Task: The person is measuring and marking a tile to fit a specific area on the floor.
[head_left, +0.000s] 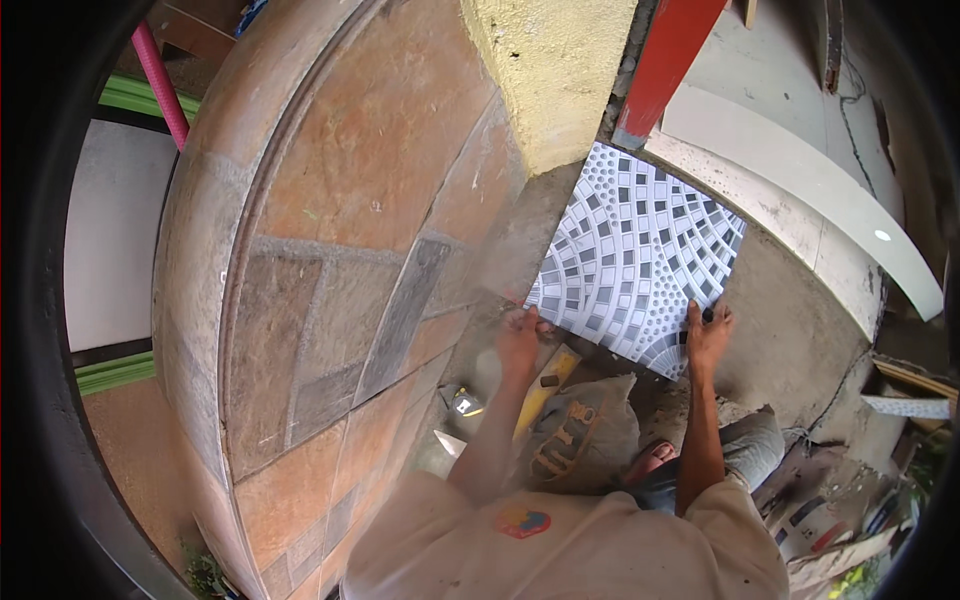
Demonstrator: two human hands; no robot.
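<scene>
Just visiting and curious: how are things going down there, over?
Left grip at left corner of patterned tile. Right grip at its right edge. Possibly in the way: red post near the far corner.

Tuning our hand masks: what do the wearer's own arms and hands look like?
Left hand and right hand: both bare, with no gloves. Forearms: uncovered, with no wristwatch or cables showing. Sleeves: short, pale beige, part of a loose shirt with a small red, blue and yellow emblem. Rings or fine skin marks: too small to tell.
</scene>
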